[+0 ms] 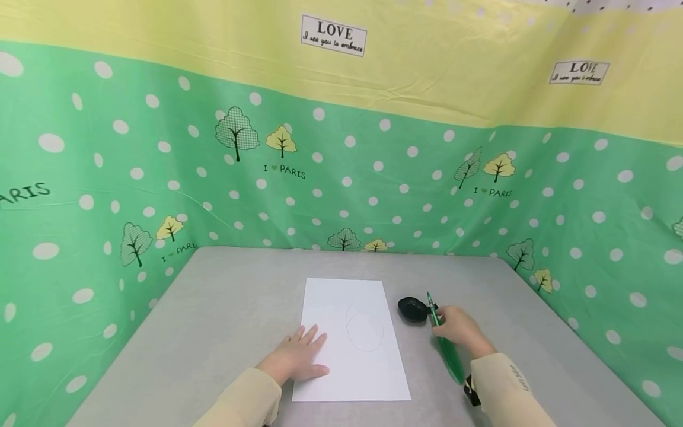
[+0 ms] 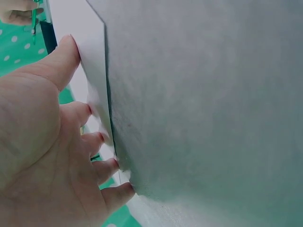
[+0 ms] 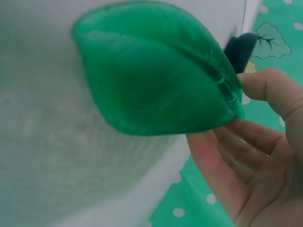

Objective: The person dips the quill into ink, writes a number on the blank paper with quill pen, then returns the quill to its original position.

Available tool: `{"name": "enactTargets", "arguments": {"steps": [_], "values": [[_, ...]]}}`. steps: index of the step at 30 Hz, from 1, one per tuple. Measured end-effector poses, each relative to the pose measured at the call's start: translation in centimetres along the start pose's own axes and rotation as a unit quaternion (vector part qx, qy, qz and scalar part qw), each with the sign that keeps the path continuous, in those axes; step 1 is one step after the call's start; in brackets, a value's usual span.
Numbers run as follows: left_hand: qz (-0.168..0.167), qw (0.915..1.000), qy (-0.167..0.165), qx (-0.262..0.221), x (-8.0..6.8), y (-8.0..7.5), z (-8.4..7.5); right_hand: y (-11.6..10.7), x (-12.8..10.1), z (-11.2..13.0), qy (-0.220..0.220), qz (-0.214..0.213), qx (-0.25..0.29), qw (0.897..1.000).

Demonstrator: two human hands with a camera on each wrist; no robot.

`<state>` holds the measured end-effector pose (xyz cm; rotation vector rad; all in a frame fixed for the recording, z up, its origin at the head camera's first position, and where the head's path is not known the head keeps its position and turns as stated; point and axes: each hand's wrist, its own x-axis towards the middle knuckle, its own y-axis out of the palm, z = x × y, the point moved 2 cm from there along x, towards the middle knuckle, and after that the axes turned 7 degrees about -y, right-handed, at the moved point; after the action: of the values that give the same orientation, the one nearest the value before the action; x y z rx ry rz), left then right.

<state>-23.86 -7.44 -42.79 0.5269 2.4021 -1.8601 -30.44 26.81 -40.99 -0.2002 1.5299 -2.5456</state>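
A white sheet of paper (image 1: 341, 379) lies on the grey table, with a faint thin oval outline (image 1: 365, 350) drawn on its right half. My left hand (image 1: 300, 354) rests on the paper's left edge, fingers spread. To the right of the sheet, my right hand (image 1: 458, 327) pinches a green leaf-shaped pen (image 1: 448, 356) between thumb and fingers. Its slim tip points away from me, while the broad glossy leaf (image 3: 151, 71) hangs back toward me. Just left of the pen sits a black rounded object (image 1: 412, 309), partly overlapped by it at its short stub.
The grey table (image 1: 240, 290) runs back to a green and yellow cloth (image 1: 331, 213) with dots, trees and lettering, hung around its back and sides. A small black item (image 1: 472, 391) shows at my right sleeve.
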Motion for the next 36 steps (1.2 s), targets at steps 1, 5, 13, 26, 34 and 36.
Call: {"name": "enactTargets", "arguments": {"steps": [1, 5, 13, 26, 34, 36], "values": [[0.003, 1.0, 0.001, 0.003, 0.01, 0.01, 0.02, 0.01, -0.04, 0.06, 0.0, 0.002, -0.012, 1.0], [0.005, 1.0, 0.003, 0.0, -0.05, -0.05, 0.03, 0.08, -0.1, 0.21, 0.002, 0.004, -0.034, 0.999], [-0.007, 0.9999, 0.008, -0.004, -0.15, -0.35, -0.02, 0.12, -0.24, 0.44, 0.004, 0.007, -0.039, 0.999], [0.004, 0.9998, -0.003, -0.019, 0.39, 0.18, -0.05, 0.54, -0.24, -0.15, 0.007, 0.006, -0.06, 0.998], [-0.002, 0.9994, -0.005, -0.033, -0.07, -0.19, -0.47, 0.75, -0.27, -0.31, 0.01, 0.004, -0.067, 0.998], [-0.003, 0.9992, -0.007, -0.039, -0.12, -0.18, -0.54, 0.73, -0.34, -0.26, 0.012, 0.004, -0.069, 0.998]]}}
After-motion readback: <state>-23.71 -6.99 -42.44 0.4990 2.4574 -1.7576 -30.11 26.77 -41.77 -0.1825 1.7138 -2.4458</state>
